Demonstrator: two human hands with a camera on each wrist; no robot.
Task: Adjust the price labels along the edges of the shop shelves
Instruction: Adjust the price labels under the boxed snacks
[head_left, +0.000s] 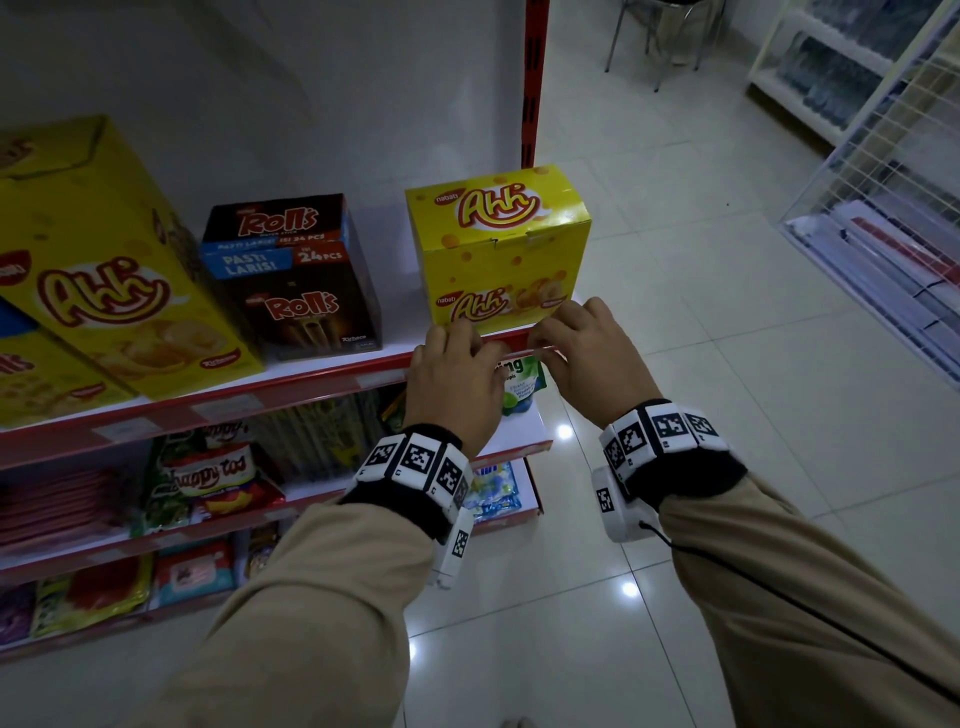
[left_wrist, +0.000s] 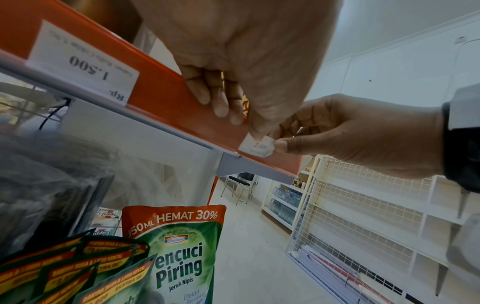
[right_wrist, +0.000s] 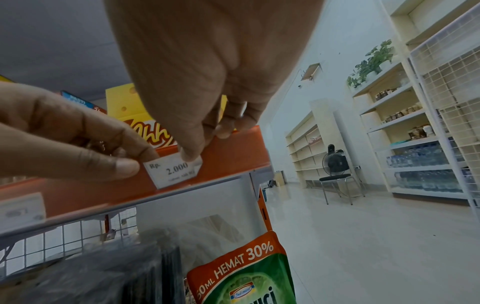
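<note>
A small white price label (right_wrist: 173, 171) reading "Rp. 2.000" sits in the red edge strip (head_left: 311, 382) of the top shelf, below a yellow Ahh box (head_left: 498, 244). My left hand (head_left: 467, 340) pinches the label's left end between thumb and forefinger. My right hand (head_left: 550, 335) hooks its fingers over the strip, and its thumb (right_wrist: 189, 157) presses the label's upper right corner. In the left wrist view the label (left_wrist: 255, 147) lies between my left hand (left_wrist: 249, 127) and the right thumb (left_wrist: 283, 146). From the head view the hands hide the label.
Another label (left_wrist: 83, 61) marked 1.500 sits further left in the strip, below the dark Roll's box (head_left: 301, 291). A green dish-soap pouch (left_wrist: 179, 257) hangs on the shelf below. A white wire rack (head_left: 893, 208) and a chair (right_wrist: 335, 174) stand across the tiled aisle.
</note>
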